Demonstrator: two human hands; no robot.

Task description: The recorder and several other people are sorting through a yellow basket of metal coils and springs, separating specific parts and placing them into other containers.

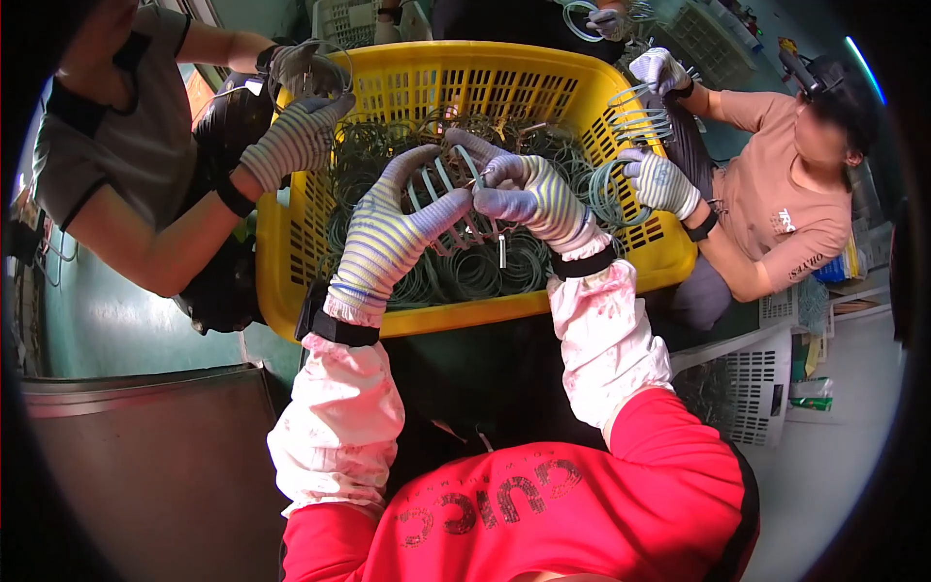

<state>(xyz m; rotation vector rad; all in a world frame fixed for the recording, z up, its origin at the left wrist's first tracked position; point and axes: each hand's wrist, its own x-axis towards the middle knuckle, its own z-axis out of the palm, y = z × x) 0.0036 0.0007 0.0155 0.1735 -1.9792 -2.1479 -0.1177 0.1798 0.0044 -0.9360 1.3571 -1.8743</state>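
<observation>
I hold my striped-gloved left grip (391,221) and right grip (543,201) partly closed, both on a pale-green wire coil (469,163), above the yellow slotted plastic basket (475,315).

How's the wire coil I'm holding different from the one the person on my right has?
Your wire coil has steep loops, side by side; the other person's coil has flatter loops, one above another. Your coil is over the middle of the yellow basket; their coil is by its right end. Both are pale wire, held in striped gloves.
</observation>
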